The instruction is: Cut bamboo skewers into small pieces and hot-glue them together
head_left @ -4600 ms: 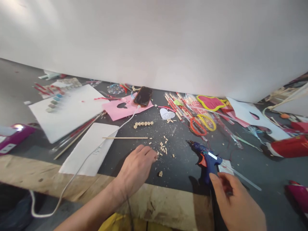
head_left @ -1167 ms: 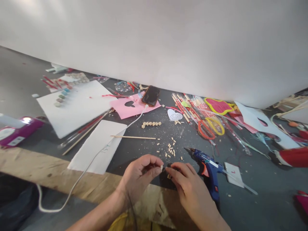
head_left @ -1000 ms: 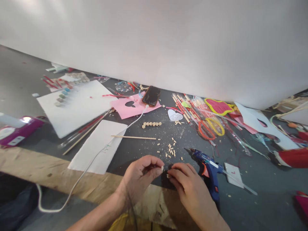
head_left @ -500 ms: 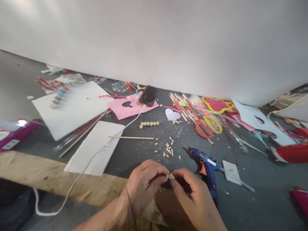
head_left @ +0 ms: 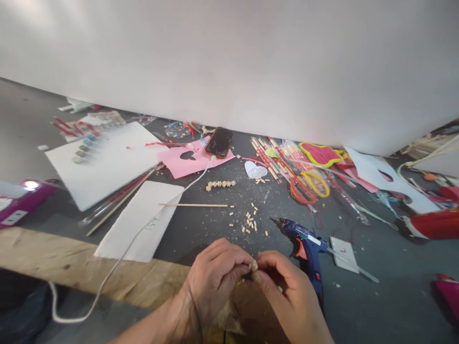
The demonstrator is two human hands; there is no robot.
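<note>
Between my fingertips is a small cluster of cut wooden stick pieces (head_left: 253, 266), pale and partly covered by the fingers. My left hand (head_left: 218, 270) pinches it from the left, thumb and forefinger closed. From the other side my right hand (head_left: 283, 282) pinches it too. Just beyond lie several loose short wooden pieces (head_left: 251, 220). A row of joined wooden clusters (head_left: 220, 185) rests farther back, with a thin wooden stick (head_left: 195, 205) nearer. To the right of my right hand is a blue glue gun (head_left: 304, 248) on its side.
A phone (head_left: 219, 142) with a white cable lies on pink paper (head_left: 175, 162). Scissors (head_left: 301, 189), wrapped sticks (head_left: 270, 157) and a paper heart (head_left: 256, 170) are at the back right. White sheets (head_left: 107, 157) cover the left, and a small white block (head_left: 343, 253) sits beyond the glue gun.
The small cluster has been turned a little between my fingertips and now looks more upright. Both hands stay nearly in place; the whole view has shifted slightly.
</note>
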